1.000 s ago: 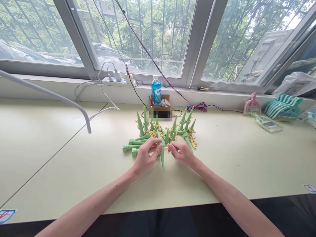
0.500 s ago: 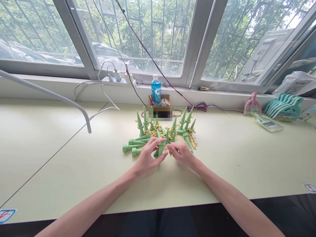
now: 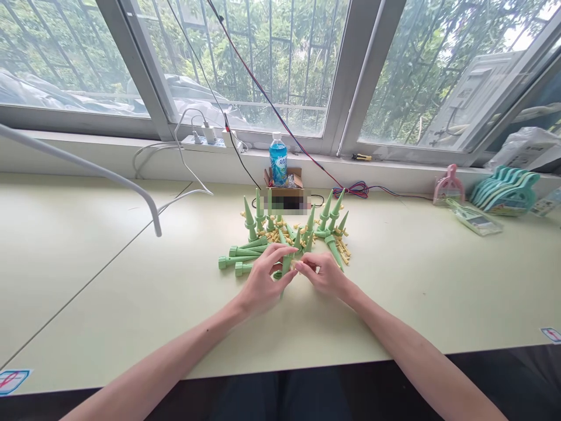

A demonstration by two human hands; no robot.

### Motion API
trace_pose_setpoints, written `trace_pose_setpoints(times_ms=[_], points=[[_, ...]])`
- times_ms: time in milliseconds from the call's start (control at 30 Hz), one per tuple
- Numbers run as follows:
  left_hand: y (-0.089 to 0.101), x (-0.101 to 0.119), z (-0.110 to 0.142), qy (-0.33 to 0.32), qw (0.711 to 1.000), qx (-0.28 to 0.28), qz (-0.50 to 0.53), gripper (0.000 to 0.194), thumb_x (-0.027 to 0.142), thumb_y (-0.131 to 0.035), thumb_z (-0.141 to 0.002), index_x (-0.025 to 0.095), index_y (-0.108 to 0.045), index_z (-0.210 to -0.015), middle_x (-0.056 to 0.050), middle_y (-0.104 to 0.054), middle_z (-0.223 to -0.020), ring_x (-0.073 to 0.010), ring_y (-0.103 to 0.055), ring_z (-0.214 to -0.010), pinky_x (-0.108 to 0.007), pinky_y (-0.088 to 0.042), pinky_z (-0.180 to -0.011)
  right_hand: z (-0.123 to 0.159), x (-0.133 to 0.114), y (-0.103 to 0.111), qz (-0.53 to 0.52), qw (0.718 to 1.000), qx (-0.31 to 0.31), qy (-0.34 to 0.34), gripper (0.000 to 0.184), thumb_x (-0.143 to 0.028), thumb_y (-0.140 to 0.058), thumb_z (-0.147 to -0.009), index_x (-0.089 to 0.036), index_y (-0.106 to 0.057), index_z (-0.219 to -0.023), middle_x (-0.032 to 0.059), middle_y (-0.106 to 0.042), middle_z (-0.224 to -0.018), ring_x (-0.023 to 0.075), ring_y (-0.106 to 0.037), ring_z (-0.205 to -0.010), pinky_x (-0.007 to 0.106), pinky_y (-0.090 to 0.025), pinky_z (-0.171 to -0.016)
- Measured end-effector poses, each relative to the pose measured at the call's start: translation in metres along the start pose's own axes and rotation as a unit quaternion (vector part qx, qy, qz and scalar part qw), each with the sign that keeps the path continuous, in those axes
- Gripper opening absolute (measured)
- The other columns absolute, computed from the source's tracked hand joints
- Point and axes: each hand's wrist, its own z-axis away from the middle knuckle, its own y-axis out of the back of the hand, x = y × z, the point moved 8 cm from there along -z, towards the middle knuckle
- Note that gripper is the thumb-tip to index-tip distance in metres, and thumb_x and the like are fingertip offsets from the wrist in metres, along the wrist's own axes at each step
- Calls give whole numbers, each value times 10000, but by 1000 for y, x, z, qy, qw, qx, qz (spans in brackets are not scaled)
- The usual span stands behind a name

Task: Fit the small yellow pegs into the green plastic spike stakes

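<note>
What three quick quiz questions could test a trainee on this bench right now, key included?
1. True or false: the left hand grips a green spike.
2. Which stands behind the cardboard box: A) blue drink bottle B) mug C) scissors?
3. What small parts lie scattered among the pile of green spikes?

Key: 1 true. 2 A. 3 small yellow pieces; the right hand pinches one against the held spike.

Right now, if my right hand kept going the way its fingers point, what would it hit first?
Probably the green spike held by your left hand; the right hand points left at it, almost touching, though depth is unclear.
</note>
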Motion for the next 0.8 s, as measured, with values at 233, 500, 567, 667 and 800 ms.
trace_pose_setpoints(times_ms=[233,500,567,667,800], points=[[0,1,0,-5,1000,3,-1,303,226,-616,-895,252,-606,-1196,-58,-550,-1107,-111,-522,-742,-271,-558,-676,0,-2,1,-2,1000,3,10,401,-390,-502,-976,-166,-559,-649,-53,-363,-516,78,-300,-473,223,-271,-462],[0,1,1,-14,1000,5,-3,309,197,-620,-877,246,-607,-1181,-58,-560,-1102,-117,-561,-767,-270,-564,-679,-1,2,-1,6,1000,-4,5,439,-391,-466,-991,-169,-511,-614,-42,-427,-504,74,-359,-455,217,-300,-471],[1,2,1,-18,1000,6,-6,305,188,-617,-873,243,-610,-1173,-60,-561,-1097,-114,-556,-753,-267,-557,-668,-1,3,-2,8,1000,-7,2,447,-390,-460,-993,-168,-508,-608,-36,-452,-508,74,-379,-455,215,-309,-476],[0,2,0,-23,1000,6,-8,307,169,-610,-867,238,-610,-1166,-62,-564,-1085,-112,-551,-738,-263,-546,-656,0,5,-4,11,1000,-12,-3,452,-395,-452,-996,-168,-511,-609,-29,-484,-516,77,-410,-462,214,-331,-493],[1,5,0,-28,999,9,-26,315,139,-607,-851,236,-615,-1150,-56,-571,-1067,-100,-514,-693,-247,-516,-619,1,7,-5,9,1000,-16,-3,455,-406,-451,-998,-170,-526,-617,-21,-520,-529,84,-450,-478,220,-357,-521]])
